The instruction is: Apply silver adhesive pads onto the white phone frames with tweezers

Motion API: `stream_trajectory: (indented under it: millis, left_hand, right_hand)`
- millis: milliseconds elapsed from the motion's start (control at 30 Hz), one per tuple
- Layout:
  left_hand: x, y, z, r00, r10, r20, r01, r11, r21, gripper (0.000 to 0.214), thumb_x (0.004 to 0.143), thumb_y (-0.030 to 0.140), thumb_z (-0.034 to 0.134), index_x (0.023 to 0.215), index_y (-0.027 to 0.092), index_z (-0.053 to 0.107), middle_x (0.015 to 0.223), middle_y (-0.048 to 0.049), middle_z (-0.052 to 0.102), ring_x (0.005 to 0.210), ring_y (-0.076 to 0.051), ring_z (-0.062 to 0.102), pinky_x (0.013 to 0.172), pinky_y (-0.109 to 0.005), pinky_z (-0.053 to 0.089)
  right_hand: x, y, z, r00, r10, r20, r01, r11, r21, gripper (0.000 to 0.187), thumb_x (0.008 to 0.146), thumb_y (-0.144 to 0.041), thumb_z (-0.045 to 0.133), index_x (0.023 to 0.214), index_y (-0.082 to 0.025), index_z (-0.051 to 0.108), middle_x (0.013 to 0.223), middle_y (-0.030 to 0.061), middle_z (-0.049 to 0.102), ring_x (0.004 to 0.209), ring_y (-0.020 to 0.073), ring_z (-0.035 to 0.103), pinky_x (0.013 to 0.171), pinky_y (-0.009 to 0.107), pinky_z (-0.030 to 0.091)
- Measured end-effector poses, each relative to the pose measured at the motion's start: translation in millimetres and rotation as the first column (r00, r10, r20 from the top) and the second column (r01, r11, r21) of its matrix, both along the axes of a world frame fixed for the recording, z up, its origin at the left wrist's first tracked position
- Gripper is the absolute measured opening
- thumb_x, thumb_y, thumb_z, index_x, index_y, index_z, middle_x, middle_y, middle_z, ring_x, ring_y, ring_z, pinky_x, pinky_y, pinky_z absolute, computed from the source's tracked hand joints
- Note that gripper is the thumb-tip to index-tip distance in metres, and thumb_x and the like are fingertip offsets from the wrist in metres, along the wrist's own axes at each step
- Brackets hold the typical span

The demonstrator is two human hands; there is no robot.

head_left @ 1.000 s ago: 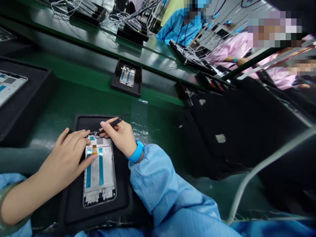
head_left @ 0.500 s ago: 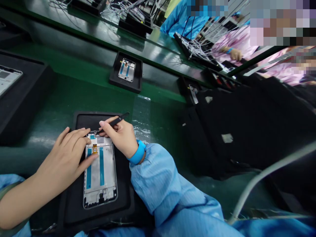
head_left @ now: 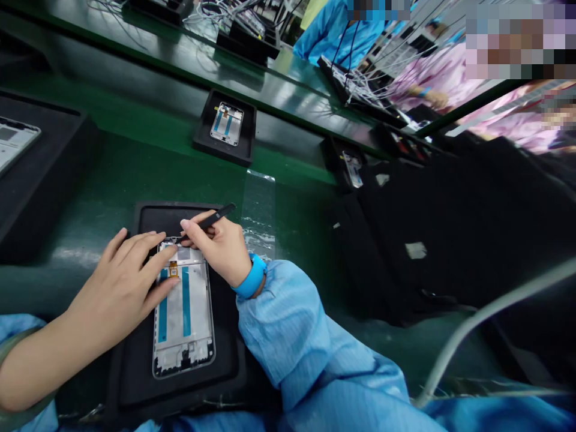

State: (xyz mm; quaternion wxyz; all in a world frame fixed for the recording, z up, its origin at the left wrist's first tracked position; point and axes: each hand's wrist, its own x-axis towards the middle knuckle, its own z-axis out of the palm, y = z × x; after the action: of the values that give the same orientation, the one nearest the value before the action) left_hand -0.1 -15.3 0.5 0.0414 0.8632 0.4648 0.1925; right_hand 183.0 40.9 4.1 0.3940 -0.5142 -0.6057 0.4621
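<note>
A phone mid-frame point(head_left: 197, 312), silver with blue strips and a small orange flex cable point(head_left: 173, 270), lies in a black foam tray point(head_left: 225, 366) in front of me. My right hand point(head_left: 219, 246) is closed in a pen-like grip on black tweezers point(head_left: 216, 217), whose tip is down at the frame's upper end. My left hand point(head_left: 130, 270) rests over the frame's left edge with fingers spread. Its index finger lies across the upper part, and the thumb is beside the flex cable. Fingers hide part of the frame's upper left, and the exact contact of the tweezer tip is unclear.
Another black tray point(head_left: 246, 153) with a similar frame sits farther back. A clear plastic strip point(head_left: 260, 204) lies on the green surface. Stacked black trays point(head_left: 472, 222) and a pale hose point(head_left: 499, 309) are at right. A large black tray point(head_left: 58, 180) stands left. Co-workers are beyond.
My left index finger has reached rightward over the frame's upper part. The right hand and tweezers have barely moved. The tray farther back has shifted slightly left.
</note>
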Motion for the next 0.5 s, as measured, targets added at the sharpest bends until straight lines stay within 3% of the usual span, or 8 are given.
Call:
stream_trajectory:
  millis: [167,233,300,367,433,500]
  left_hand:
    - [3.9,1.3,5.7,0.99,-0.044,-0.131,0.049,0.998,0.038,0.042,0.091,0.036,0.046,0.122,0.012,0.059,0.125,-0.0248,0.058,0.116,-0.041,0.055,0.105,-0.068,0.027]
    - [6.5,1.3,7.9,0.986,-0.053,-0.159,0.06,0.997,0.041,0.042,0.091,0.034,0.045,0.121,0.009,0.06,0.125,-0.0272,0.058,0.116,-0.042,0.055,0.105,-0.069,0.026]
    - [8.6,1.1,9.0,0.987,-0.044,-0.152,0.05,0.998,0.037,0.041,0.091,0.033,0.044,0.12,0.009,0.061,0.124,-0.0279,0.058,0.116,-0.043,0.056,0.104,-0.07,0.026]
    - [9.8,0.4,9.0,0.989,-0.038,-0.142,0.044,0.998,0.038,0.04,0.091,0.032,0.045,0.119,0.009,0.061,0.126,-0.0283,0.057,0.115,-0.044,0.056,0.103,-0.071,0.027]
    - [10.4,-0.6,8.2,0.99,-0.032,-0.139,0.04,0.998,0.056,0.04,0.091,0.032,0.046,0.119,0.008,0.061,0.127,-0.0291,0.056,0.115,-0.044,0.056,0.102,-0.071,0.027]
    - [10.4,-1.8,7.3,0.989,-0.017,-0.149,0.028,0.997,0.071,0.039,0.091,0.031,0.047,0.119,0.008,0.061,0.127,-0.0279,0.057,0.115,-0.043,0.056,0.102,-0.07,0.028]
  right_hand:
    - [0.0,-6.5,7.1,0.978,-0.014,0.208,-0.033,0.975,0.219,0.02,0.087,-0.041,0.061,0.081,-0.022,0.064,0.076,0.0009,0.071,0.069,0.0165,0.071,0.067,0.029,0.056]
    - [0.8,-6.7,10.3,0.978,-0.055,0.2,-0.004,0.958,0.286,0.018,0.087,-0.039,0.061,0.081,-0.023,0.065,0.08,0.0014,0.071,0.072,0.0167,0.071,0.071,0.03,0.057]
    - [1.9,-3.4,12.9,0.994,-0.098,0.052,0.083,0.966,0.245,0.019,0.087,-0.041,0.061,0.083,-0.023,0.063,0.08,0.001,0.07,0.075,0.0167,0.071,0.072,0.03,0.059]
    - [2.5,2.7,14.3,0.983,-0.12,-0.139,0.137,0.983,0.119,0.024,0.085,-0.047,0.062,0.086,-0.023,0.06,0.081,0.0001,0.069,0.076,0.0158,0.072,0.07,0.029,0.061]
    - [1.7,9.3,13.9,0.963,-0.089,-0.256,0.097,0.995,0.018,0.029,0.082,-0.05,0.064,0.087,-0.022,0.058,0.08,-0.0012,0.068,0.075,0.0146,0.071,0.068,0.028,0.062]
    - [0.0,14.3,10.8,0.963,-0.022,-0.27,0.02,1.0,-0.009,0.031,0.08,-0.051,0.065,0.087,-0.022,0.056,0.078,-0.002,0.067,0.073,0.0138,0.071,0.068,0.028,0.062]
